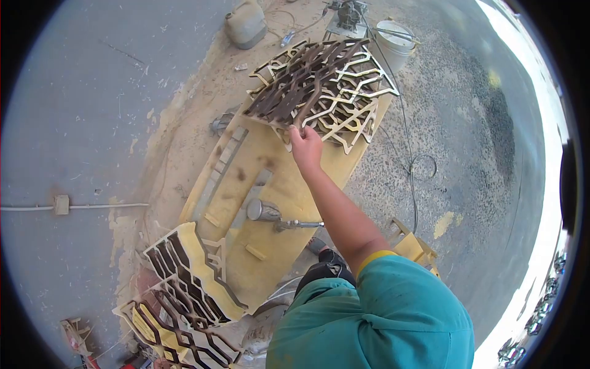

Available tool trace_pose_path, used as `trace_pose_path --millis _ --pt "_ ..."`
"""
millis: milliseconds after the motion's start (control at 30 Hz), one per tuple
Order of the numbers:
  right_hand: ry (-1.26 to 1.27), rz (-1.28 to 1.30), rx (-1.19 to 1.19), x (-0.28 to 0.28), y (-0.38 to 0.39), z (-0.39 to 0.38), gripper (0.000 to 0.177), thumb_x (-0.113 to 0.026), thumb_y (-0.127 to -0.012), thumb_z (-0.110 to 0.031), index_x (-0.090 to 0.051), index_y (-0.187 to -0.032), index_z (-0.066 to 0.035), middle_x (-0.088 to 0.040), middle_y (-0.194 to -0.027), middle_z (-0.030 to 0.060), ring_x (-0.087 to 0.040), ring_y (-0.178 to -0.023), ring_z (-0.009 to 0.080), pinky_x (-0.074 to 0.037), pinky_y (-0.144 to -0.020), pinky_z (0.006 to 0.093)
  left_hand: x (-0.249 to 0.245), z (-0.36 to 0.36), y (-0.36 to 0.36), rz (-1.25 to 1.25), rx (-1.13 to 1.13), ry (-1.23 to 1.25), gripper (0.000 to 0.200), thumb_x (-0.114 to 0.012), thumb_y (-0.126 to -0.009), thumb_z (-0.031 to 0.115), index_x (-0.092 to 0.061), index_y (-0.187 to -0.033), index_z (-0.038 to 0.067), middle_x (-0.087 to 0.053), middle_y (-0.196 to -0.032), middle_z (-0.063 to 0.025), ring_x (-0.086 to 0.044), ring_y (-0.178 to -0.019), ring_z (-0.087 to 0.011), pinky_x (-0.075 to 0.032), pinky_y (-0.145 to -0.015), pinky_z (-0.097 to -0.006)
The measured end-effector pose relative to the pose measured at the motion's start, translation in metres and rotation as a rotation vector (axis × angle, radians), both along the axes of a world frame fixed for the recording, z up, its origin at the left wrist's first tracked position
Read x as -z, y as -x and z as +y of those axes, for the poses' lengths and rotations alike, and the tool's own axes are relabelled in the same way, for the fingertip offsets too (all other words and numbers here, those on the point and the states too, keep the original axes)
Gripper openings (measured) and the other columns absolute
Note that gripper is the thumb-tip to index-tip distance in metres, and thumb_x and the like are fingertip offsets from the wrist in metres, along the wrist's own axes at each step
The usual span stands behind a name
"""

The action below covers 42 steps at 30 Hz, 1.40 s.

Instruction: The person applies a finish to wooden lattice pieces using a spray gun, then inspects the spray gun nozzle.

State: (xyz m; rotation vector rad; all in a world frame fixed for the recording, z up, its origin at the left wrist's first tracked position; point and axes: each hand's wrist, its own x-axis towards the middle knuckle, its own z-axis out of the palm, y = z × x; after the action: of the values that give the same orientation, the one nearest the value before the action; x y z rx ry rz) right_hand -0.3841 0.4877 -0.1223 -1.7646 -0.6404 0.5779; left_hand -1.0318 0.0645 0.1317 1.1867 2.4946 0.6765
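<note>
My right hand reaches forward and is closed on the near edge of a cut-out lattice panel. This panel has a zigzag openwork pattern, dark brown on the left and pale on the right. It lies on or over other lattice pieces at the far end of a worktable; how they are layered is hard to tell. Nearer to me, a spray gun with a metal cup lies on the table. My left hand is out of view.
More lattice panels, partly dark brown, stand at the lower left. Beyond the table are a plastic jug, a white bucket and a machine. A dark hose runs along the floor at the right.
</note>
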Motion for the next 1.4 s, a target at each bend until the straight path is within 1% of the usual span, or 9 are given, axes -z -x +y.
trace_pose_path --millis 133,167,200,233,333,533,700,900,1400 --pt "-0.030 0.151 0.069 0.039 -0.005 -0.009 0.045 -0.061 -0.081 -0.037 -0.048 -0.068 0.004 -0.049 -0.061 0.0209 -0.048 -0.058 0.0321 -0.039 -0.058 0.0424 0.003 0.017 0.005 -0.055 0.097 -0.094 0.009 -0.052 -0.091 0.008 -0.058 -0.090 0.001 -0.052 -0.069 0.0026 -0.044 -0.058 -0.0050 -0.035 -0.052 -0.0209" --pt "-0.013 0.208 0.024 0.070 -0.011 -0.010 0.033 -0.060 -0.087 -0.028 -0.051 -0.064 -0.006 -0.047 -0.055 -0.0018 -0.040 -0.047 0.0065 -0.030 -0.044 0.0249 -0.022 0.036 -0.044 -0.023 -0.001 0.021 0.011 -0.054 -0.091 0.015 -0.058 -0.088 0.006 -0.055 -0.076 0.0029 -0.047 -0.066 -0.0042 -0.035 -0.053 -0.0213" --pt "-0.044 0.255 0.011 0.080 -0.012 -0.018 0.029 -0.059 -0.089 -0.027 -0.052 -0.068 -0.008 -0.046 -0.056 -0.0031 -0.040 -0.046 0.0048 -0.029 -0.042 0.0226 -0.022 0.036 -0.038 -0.023 -0.066 0.018 0.011 -0.054 -0.091 0.015 -0.059 -0.091 0.006 -0.056 -0.076 0.0028 -0.048 -0.067 -0.0045 -0.036 -0.055 -0.0216" --pt "-0.128 0.586 0.005 0.049 -0.006 -0.034 0.027 -0.058 -0.089 -0.027 -0.053 -0.071 -0.007 -0.044 -0.055 -0.0033 -0.039 -0.045 0.0063 -0.029 -0.041 0.0234 -0.024 0.035 -0.036 -0.067 -0.077 -0.046 0.011 -0.056 -0.091 0.016 -0.060 -0.093 0.006 -0.057 -0.078 0.0029 -0.048 -0.067 -0.0046 -0.036 -0.055 -0.0213" --pt "0.063 0.700 -0.049 0.081 -0.008 -0.055 0.026 -0.059 -0.087 -0.031 -0.053 -0.081 -0.007 -0.045 -0.062 -0.0003 -0.038 -0.045 0.0073 -0.028 -0.040 0.0232 -0.041 0.051 -0.055 -0.097 -0.104 -0.056 0.015 -0.056 -0.092 0.017 -0.062 -0.098 0.005 -0.058 -0.080 0.0034 -0.046 -0.066 -0.0040 -0.035 -0.058 -0.0206" --pt "0.288 0.668 -0.073 0.126 0.008 -0.096 0.028 -0.059 -0.086 -0.031 -0.056 -0.086 -0.003 -0.052 -0.069 0.0038 -0.044 -0.051 0.0097 -0.032 -0.042 0.0250 -0.057 0.061 -0.061 -0.163 -0.016 -0.141 0.019 -0.057 -0.093 0.020 -0.061 -0.101 0.003 -0.059 -0.081 0.0018 -0.046 -0.067 -0.0039 -0.035 -0.059 -0.0207" --pt "0.385 0.609 -0.388 0.124 0.064 -0.133 0.027 -0.059 -0.086 -0.032 -0.057 -0.086 -0.004 -0.053 -0.069 0.0029 -0.045 -0.052 0.0105 -0.036 -0.046 0.0252 -0.059 0.058 -0.043 -0.333 0.007 -0.169 0.024 -0.058 -0.093 0.023 -0.058 -0.104 0.002 -0.062 -0.096 -0.0036 -0.058 -0.087 -0.0112 -0.046 -0.078 -0.0256" --pt "0.527 0.491 -0.764 0.114 0.137 -0.179 0.029 -0.059 -0.086 -0.030 -0.059 -0.089 0.000 -0.060 -0.073 0.0069 -0.056 -0.062 0.0131 -0.044 -0.056 0.0281 -0.041 0.073 -0.029 -0.411 0.002 -0.182 0.026 -0.058 -0.093 0.023 -0.058 -0.107 0.001 -0.060 -0.094 -0.0033 -0.057 -0.086 -0.0106 -0.046 -0.077 -0.0268" --pt "0.488 0.375 -1.190 0.077 0.289 -0.245 0.035 -0.060 -0.087 -0.031 -0.062 -0.099 0.002 -0.065 -0.087 0.0140 -0.063 -0.084 0.0212 -0.049 -0.075 0.0337 0.160 0.164 0.097 -0.908 -0.039 -0.088 0.019 -0.052 -0.096 0.019 -0.059 -0.104 0.003 -0.065 -0.094 -0.0041 -0.062 -0.084 -0.0115 -0.048 -0.075 -0.0244"
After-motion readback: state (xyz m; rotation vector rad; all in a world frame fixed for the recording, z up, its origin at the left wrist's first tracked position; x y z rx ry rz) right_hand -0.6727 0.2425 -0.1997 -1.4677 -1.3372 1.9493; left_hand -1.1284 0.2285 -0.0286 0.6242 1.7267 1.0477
